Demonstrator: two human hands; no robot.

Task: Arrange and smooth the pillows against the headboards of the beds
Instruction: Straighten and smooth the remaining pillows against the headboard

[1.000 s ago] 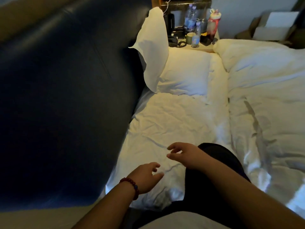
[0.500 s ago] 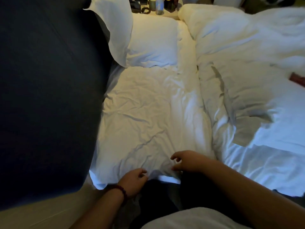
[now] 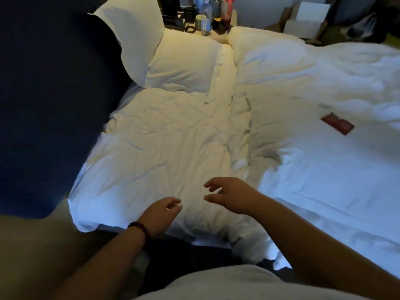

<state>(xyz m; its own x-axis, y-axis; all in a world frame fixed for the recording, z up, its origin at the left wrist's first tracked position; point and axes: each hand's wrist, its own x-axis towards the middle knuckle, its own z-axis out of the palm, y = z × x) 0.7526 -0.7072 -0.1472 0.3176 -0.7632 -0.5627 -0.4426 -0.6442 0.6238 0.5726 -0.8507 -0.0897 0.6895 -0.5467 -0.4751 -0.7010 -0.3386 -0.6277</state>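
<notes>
Neither of our hands is gripping anything: our left hand (image 3: pixel 161 213), wearing a dark beaded bracelet (image 3: pixel 140 229) at the wrist, is hovering with its fingers loosely curled and the thumb held apart from them. Our right hand (image 3: pixel 229 193) is hovering just beside it, its fingers likewise relaxed and spread away from the thumb. We are holding both over the near end of a large wrinkled pillow (image 3: pixel 155 148), and we cannot tell whether either hand is touching the cloth. That pillow is lying flat along the left side of the bed (image 3: pixel 224 61), its long edge running beside the dark padded headboard (image 3: pixel 49 94) and its near end reaching the bed's near edge. Beyond it, toward the bed's far edge, a second flat pillow (image 3: pixel 184 63) is lying, and an upright pillow (image 3: pixel 134 35) is leaning against the headboard, overlapping the flat one's left side. A rumpled white duvet (image 3: pixel 303 100) is covering the right side of the bed, with a small red packet (image 3: pixel 337 123) lying on top of it. Past the bed's far edge a nightstand (image 3: pixel 218 37) is carrying a mug (image 3: pixel 200 20) and a bottle (image 3: pixel 206 26) among other dark items that we cannot make out.
</notes>
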